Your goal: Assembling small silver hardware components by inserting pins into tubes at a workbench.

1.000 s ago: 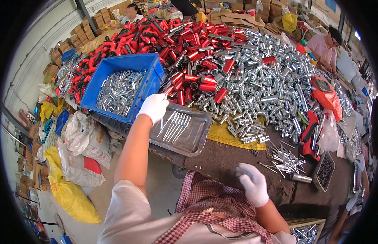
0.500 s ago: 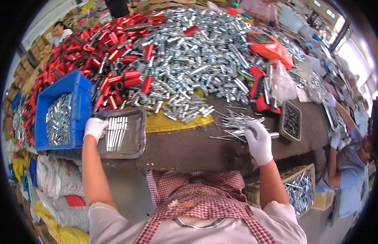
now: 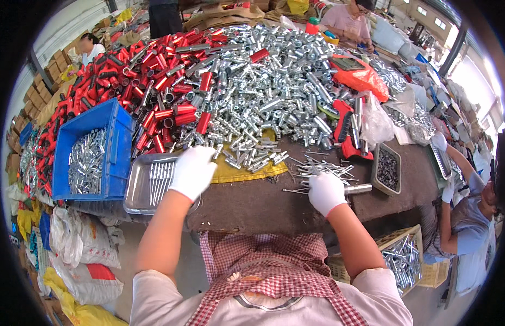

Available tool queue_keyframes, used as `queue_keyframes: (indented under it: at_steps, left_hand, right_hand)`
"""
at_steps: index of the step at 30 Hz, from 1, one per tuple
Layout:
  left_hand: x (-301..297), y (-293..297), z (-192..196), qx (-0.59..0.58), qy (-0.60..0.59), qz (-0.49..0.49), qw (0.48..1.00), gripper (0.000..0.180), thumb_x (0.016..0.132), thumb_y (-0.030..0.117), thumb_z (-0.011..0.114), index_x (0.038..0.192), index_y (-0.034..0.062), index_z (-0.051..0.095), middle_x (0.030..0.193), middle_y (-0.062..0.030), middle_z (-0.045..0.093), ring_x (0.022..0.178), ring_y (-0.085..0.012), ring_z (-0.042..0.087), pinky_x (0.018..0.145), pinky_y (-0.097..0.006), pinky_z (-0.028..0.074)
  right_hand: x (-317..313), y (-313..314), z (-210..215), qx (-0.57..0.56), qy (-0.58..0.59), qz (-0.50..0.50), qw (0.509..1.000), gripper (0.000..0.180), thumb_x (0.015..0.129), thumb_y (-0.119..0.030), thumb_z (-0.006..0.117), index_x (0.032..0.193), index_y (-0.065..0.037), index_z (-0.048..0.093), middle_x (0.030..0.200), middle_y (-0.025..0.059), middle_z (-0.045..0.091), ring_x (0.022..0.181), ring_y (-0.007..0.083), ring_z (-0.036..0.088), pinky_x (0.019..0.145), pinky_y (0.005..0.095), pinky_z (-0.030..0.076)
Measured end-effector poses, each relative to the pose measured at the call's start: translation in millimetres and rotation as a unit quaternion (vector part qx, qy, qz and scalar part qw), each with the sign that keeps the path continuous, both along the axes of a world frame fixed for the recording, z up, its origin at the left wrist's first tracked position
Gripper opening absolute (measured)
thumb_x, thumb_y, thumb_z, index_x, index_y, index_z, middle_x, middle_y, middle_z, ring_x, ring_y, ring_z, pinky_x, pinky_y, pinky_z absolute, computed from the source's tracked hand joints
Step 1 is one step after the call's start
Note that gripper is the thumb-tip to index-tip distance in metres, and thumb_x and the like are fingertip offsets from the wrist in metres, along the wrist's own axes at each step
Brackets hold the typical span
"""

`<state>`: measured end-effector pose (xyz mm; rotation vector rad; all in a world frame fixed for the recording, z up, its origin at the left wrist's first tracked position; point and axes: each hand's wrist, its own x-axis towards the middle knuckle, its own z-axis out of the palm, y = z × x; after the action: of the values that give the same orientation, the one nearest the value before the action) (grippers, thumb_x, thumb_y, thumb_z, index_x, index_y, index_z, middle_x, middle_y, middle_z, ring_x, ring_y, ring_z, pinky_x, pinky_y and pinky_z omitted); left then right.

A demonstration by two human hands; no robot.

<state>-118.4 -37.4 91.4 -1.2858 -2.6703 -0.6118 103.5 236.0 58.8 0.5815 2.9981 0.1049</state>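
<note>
My left hand (image 3: pixel 192 173), in a white glove, is over the right side of a shallow metal tray (image 3: pixel 134 191). Its fingertips are drawn together beside small silver tubes (image 3: pixel 239 155) on a yellow cloth (image 3: pixel 225 173); what they pinch is hidden. Slim silver rods with thicker ends (image 3: pixel 161 182) lie side by side in the tray. My right hand (image 3: pixel 326 193), gloved too, rests with curled fingers at a loose heap of thin metal rods (image 3: pixel 339 172). Whatever is under those fingers does not show. A thick silver tube (image 3: pixel 358 188) lies next to this hand.
A blue bin (image 3: pixel 117 163) of silver parts stands left. Behind rise heaps of red-handled parts (image 3: pixel 108 76) and silver fittings (image 3: pixel 274 70). At right are a red tool (image 3: pixel 343 125), a box of dark screws (image 3: pixel 387 169) and a person's gloved hand (image 3: pixel 447 191).
My left hand has left the tray's left edge and crossed right to the silver tubes. My right hand has shifted slightly left and curled lower over the rods. The view has tilted a little.
</note>
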Motion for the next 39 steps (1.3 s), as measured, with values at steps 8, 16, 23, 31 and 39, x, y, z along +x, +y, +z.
queue_keyframes:
  at_steps: [8,16,23,31,39]
  left_hand:
    - [-15.0,58.4,-55.1,-0.24,0.067,-0.056,0.967,0.02,0.09,0.01,0.052,0.092,0.0085,0.072,0.094,-0.0177,0.073,0.094,-0.0355,0.071,0.083,-0.046,0.056]
    - [11.5,51.5,-38.1,-0.214,0.075,-0.021,0.974,0.016,0.081,0.007,0.062,0.096,0.0017,0.064,0.094,-0.0208,0.068,0.091,-0.0386,0.068,0.082,-0.048,0.054]
    - [83.4,23.7,-56.6,0.176,-0.109,-0.03,0.978,0.012,0.079,0.004,0.063,0.089,-0.0006,0.06,0.082,-0.017,0.061,0.076,-0.032,0.062,0.073,-0.042,0.049]
    - [112.1,11.0,-83.7,0.244,-0.142,-0.037,0.959,0.009,0.076,0.002,0.071,0.08,0.0022,0.063,0.079,-0.0138,0.066,0.073,-0.0305,0.065,0.068,-0.04,0.051]
    - [132.1,23.8,-63.0,0.263,-0.219,0.001,0.94,0.013,0.083,0.012,0.077,0.09,0.0046,0.07,0.091,-0.0142,0.072,0.08,-0.0297,0.07,0.073,-0.039,0.054]
  right_hand:
    - [18.3,-1.5,10.6,-0.226,0.314,-0.035,0.921,0.015,0.087,-0.017,0.059,0.096,-0.006,0.065,0.085,0.0189,0.069,0.081,0.04,0.069,0.074,0.0474,0.055]
    - [49.5,-31.8,-23.2,-0.564,0.348,0.005,0.749,0.01,0.096,-0.006,0.052,0.105,-0.002,0.054,0.081,0.0078,0.069,0.072,0.0154,0.065,0.068,0.0316,0.054]
    - [51.0,-35.3,-51.8,-0.594,0.354,0.066,0.72,0.028,0.087,0.0,0.054,0.114,0.0,0.058,0.103,0.0118,0.07,0.096,0.0203,0.069,0.089,0.0339,0.055]
    - [47.5,-42.1,-55.7,-0.714,0.351,-0.018,0.606,0.027,0.092,-0.007,0.065,0.118,0.002,0.061,0.108,0.0053,0.067,0.096,0.0124,0.062,0.09,0.0284,0.051]
    - [36.3,-44.0,-21.0,-0.323,0.363,0.172,0.857,0.011,0.091,-0.008,0.064,0.1,-0.005,0.068,0.092,0.0133,0.072,0.084,0.0297,0.07,0.075,0.0394,0.056]
